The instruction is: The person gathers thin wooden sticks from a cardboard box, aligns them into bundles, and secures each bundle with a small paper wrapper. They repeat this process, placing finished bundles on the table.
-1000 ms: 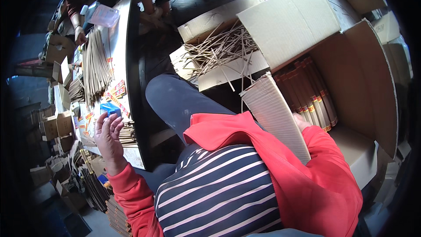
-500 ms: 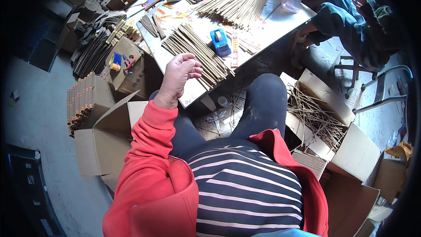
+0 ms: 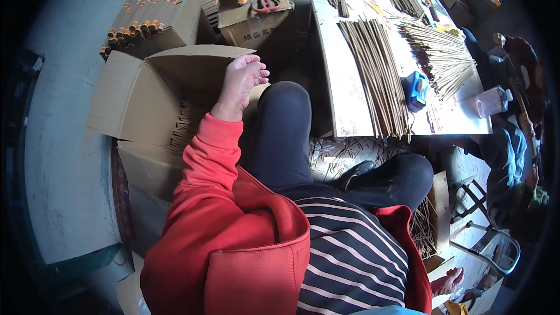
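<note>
Between grasps, seemingly — left hand [image 3: 245, 80] left of the table [image 3: 348, 108], loosely curled, empty; right hand [image 3: 450, 282] on its near side, grip unclear — grasping sticks [image 3: 378, 76] calls for spread fingers.

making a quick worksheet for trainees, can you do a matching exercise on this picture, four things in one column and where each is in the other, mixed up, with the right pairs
Things
1. scissors
2. left hand
3. bottle
4. right hand

Places
a. near a corner of the table
b. toward the picture's lower right
c. on top of a closed box
d. raised, next to a knee in the picture

Pairs: 1-c, 2-d, 3-a, 4-b
</note>
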`<state>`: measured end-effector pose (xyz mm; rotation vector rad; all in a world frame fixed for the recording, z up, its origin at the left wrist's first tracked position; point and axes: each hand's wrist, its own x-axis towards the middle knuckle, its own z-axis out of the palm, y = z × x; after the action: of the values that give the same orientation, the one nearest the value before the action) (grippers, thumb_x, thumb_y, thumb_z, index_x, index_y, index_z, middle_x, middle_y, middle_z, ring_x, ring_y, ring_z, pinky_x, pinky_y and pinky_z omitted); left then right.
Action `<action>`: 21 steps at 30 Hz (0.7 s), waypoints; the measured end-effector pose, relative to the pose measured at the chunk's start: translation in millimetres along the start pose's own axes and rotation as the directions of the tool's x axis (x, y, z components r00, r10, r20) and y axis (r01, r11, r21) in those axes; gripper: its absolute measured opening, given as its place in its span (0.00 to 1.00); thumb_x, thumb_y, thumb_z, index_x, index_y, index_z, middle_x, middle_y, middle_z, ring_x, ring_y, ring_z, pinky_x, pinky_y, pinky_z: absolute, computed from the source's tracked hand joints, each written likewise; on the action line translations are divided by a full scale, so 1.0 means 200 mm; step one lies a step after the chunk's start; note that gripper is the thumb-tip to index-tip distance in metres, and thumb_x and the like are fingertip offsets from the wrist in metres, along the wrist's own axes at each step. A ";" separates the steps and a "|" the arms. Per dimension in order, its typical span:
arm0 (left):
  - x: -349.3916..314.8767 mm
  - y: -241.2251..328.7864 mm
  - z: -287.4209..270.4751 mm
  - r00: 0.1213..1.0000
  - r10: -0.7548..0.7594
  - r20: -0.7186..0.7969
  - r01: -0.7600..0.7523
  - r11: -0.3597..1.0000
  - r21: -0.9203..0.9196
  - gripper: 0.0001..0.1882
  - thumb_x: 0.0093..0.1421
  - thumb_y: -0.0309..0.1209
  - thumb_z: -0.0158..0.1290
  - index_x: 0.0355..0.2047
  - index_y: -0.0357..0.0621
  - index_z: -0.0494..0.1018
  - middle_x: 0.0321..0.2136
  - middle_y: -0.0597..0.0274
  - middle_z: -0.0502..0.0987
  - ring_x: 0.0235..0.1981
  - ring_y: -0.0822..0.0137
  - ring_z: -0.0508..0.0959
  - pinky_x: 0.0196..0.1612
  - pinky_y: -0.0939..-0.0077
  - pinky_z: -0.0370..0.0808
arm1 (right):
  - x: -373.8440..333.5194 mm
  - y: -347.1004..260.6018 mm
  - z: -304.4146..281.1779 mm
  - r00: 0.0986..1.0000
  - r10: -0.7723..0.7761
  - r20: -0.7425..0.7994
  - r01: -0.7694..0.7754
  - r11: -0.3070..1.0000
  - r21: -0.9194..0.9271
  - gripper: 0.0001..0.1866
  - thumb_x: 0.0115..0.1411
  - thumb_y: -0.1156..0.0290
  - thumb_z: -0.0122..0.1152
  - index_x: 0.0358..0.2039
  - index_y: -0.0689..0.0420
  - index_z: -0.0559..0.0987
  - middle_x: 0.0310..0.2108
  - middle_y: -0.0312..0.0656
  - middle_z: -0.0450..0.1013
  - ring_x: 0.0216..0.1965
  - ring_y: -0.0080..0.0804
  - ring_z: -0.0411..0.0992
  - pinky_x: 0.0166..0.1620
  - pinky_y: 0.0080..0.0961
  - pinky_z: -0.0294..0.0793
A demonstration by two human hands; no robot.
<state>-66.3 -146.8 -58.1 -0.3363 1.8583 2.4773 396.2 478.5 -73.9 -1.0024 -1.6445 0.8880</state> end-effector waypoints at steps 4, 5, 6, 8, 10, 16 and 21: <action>0.07 0.07 -0.58 0.965 0.082 -0.251 -0.009 0.960 0.281 0.11 0.55 0.26 0.51 0.39 0.36 0.68 0.29 0.61 0.72 0.28 0.72 0.73 0.32 0.80 0.72 | -0.05 -0.21 0.56 0.931 0.001 0.365 -0.007 1.000 0.014 0.12 0.61 0.69 0.54 0.43 0.60 0.73 0.26 0.32 0.69 0.27 0.17 0.64 0.34 0.14 0.65; 0.09 0.07 -0.74 0.953 0.084 -0.292 0.040 0.917 0.396 0.10 0.55 0.25 0.51 0.38 0.37 0.69 0.28 0.63 0.72 0.27 0.74 0.72 0.30 0.82 0.71 | -0.11 -0.27 0.70 0.905 -0.009 0.424 0.005 1.000 0.009 0.12 0.61 0.69 0.54 0.43 0.60 0.73 0.26 0.32 0.69 0.27 0.17 0.64 0.34 0.14 0.65; 0.10 0.03 -0.89 0.957 0.011 -0.291 0.133 0.873 0.469 0.11 0.53 0.24 0.50 0.37 0.37 0.70 0.28 0.63 0.71 0.27 0.74 0.71 0.29 0.81 0.69 | -0.15 -0.31 0.81 0.877 -0.014 0.481 0.014 1.000 0.003 0.12 0.61 0.69 0.54 0.43 0.60 0.73 0.26 0.32 0.69 0.27 0.17 0.64 0.34 0.14 0.65; 0.09 -0.06 -1.13 0.945 -0.155 -0.288 0.303 0.746 0.594 0.12 0.49 0.23 0.50 0.36 0.37 0.71 0.26 0.64 0.70 0.25 0.74 0.68 0.25 0.80 0.66 | -0.24 -0.38 1.00 0.821 -0.022 0.570 0.039 0.999 -0.017 0.12 0.61 0.69 0.54 0.43 0.60 0.73 0.26 0.32 0.69 0.27 0.17 0.64 0.34 0.14 0.65; 0.08 -0.18 -1.25 0.875 -0.389 -0.287 0.459 0.481 0.747 0.13 0.48 0.22 0.49 0.36 0.38 0.72 0.22 0.60 0.70 0.23 0.70 0.69 0.25 0.77 0.67 | -0.32 -0.45 1.14 0.766 -0.022 0.642 0.060 0.997 -0.038 0.12 0.61 0.69 0.54 0.43 0.60 0.73 0.26 0.32 0.69 0.27 0.17 0.64 0.34 0.14 0.65; 0.09 -0.64 -1.33 0.663 -0.728 -0.171 -0.160 -0.362 0.918 0.23 0.47 0.24 0.50 0.47 0.37 0.69 0.44 0.42 0.71 0.45 0.48 0.72 0.44 0.62 0.70 | -0.47 -0.58 1.36 0.666 0.025 0.746 0.107 0.986 -0.128 0.12 0.61 0.69 0.53 0.43 0.60 0.73 0.26 0.32 0.69 0.27 0.17 0.64 0.35 0.14 0.65; -0.04 -0.94 -1.43 0.806 -0.565 0.177 -0.410 -0.316 0.855 0.25 0.49 0.26 0.50 0.50 0.39 0.67 0.50 0.44 0.66 0.53 0.49 0.65 0.52 0.60 0.64 | -0.55 -0.67 1.44 0.639 0.073 0.766 0.134 0.970 -0.204 0.12 0.61 0.69 0.53 0.43 0.60 0.73 0.26 0.32 0.69 0.27 0.17 0.64 0.35 0.14 0.65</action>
<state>13.9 -364.7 -310.3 0.3930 2.4218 -0.1354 112.6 298.0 -66.3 -0.7737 -2.5491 1.2130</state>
